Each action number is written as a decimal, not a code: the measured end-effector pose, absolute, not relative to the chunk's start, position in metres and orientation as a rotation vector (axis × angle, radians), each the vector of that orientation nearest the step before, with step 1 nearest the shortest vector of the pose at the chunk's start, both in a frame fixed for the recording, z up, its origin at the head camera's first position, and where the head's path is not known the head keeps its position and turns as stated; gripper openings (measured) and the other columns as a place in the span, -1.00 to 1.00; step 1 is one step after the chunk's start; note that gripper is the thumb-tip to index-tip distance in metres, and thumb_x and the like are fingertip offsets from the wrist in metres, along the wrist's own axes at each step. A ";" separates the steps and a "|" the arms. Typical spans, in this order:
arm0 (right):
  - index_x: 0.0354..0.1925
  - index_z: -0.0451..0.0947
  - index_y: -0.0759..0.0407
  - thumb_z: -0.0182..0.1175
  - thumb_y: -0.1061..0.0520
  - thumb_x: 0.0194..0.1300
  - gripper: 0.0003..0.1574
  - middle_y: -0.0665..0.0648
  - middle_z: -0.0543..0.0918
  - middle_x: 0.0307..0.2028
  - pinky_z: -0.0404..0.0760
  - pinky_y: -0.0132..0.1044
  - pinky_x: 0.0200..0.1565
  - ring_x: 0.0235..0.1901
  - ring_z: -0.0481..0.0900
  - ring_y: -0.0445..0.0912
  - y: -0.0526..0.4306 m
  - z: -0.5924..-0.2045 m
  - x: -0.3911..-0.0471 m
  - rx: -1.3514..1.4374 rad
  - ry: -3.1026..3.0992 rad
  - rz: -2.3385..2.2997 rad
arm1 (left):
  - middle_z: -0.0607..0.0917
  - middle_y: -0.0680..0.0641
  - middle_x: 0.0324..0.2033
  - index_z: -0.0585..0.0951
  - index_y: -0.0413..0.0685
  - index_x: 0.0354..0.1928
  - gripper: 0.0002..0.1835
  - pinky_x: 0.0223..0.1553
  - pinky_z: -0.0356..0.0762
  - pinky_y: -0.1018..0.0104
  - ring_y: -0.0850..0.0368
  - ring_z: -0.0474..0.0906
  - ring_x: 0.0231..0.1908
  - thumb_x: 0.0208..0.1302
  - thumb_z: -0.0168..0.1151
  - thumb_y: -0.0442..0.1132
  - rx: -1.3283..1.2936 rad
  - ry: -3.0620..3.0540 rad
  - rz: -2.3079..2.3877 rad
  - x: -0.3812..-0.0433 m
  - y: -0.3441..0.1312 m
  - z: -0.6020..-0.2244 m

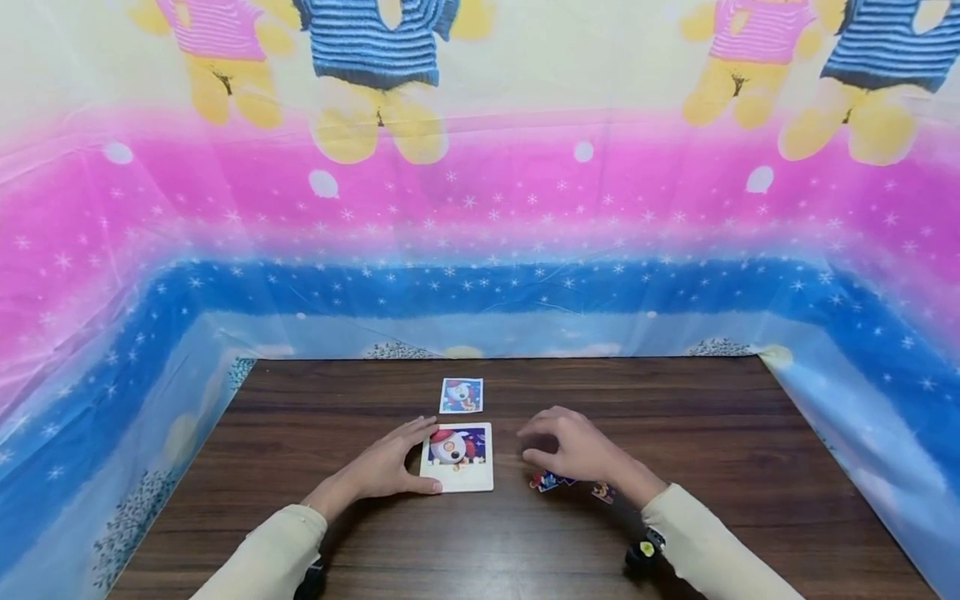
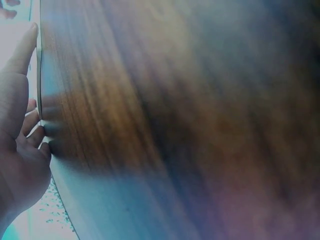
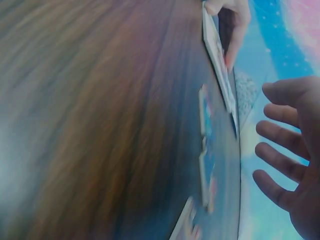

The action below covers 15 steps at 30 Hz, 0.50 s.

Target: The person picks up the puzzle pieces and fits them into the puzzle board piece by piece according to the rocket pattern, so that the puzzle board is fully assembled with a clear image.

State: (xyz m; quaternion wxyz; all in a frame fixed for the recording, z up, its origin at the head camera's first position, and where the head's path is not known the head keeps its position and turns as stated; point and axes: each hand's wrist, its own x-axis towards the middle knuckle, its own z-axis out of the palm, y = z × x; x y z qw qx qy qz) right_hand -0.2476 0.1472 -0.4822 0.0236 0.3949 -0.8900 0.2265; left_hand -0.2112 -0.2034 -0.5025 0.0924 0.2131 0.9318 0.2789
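Note:
My left hand (image 1: 386, 464) holds a white-framed picture puzzle board (image 1: 468, 477) at its left side, thumb at the near corner and fingers at the far corner. The upper part of the board shows a white character with red against a dark purple scene; its lower part is plain white. My right hand (image 1: 573, 450) hovers over loose puzzle pieces (image 1: 546, 481) right of the board, its fingers spread and loosely bent, with nothing between them. In the right wrist view the pieces (image 3: 206, 150) lie on the table below that hand.
A small picture card (image 1: 461, 396) with a similar character lies just beyond the board. One more loose piece (image 1: 603, 492) sits near the right wrist. The dark wood table (image 1: 337, 392) is bordered at the back and sides by a printed cloth (image 1: 517, 287).

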 end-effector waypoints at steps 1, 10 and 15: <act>0.09 0.74 0.01 0.33 -0.08 0.39 -0.62 -0.08 0.72 0.04 0.62 -0.07 0.14 0.10 0.61 -0.14 0.152 -0.483 -0.247 1.224 -2.755 0.698 | 0.21 -0.08 0.57 0.31 -0.05 0.55 0.07 0.44 0.15 -0.29 -0.15 0.02 0.57 0.10 0.48 0.31 0.633 2.767 0.828 -0.211 -0.203 -0.503; 0.06 0.75 -0.07 0.36 -0.09 0.34 -0.64 -0.17 0.70 0.00 0.64 -0.08 0.03 0.03 0.60 -0.19 0.182 -0.493 -0.243 1.235 -2.741 0.710 | 0.21 -0.06 0.57 0.31 -0.03 0.55 0.07 0.46 0.12 -0.28 -0.14 0.02 0.57 0.09 0.48 0.32 0.617 2.770 0.830 -0.211 -0.203 -0.503; 0.06 0.76 -0.11 0.39 -0.08 0.28 -0.62 -0.16 0.68 0.03 0.63 -0.11 0.07 0.06 0.58 -0.19 0.185 -0.499 -0.241 1.289 -2.751 0.663 | 0.22 -0.07 0.56 0.31 -0.04 0.55 0.07 0.46 0.12 -0.28 -0.14 0.02 0.57 0.10 0.49 0.31 0.625 2.766 0.838 -0.211 -0.203 -0.502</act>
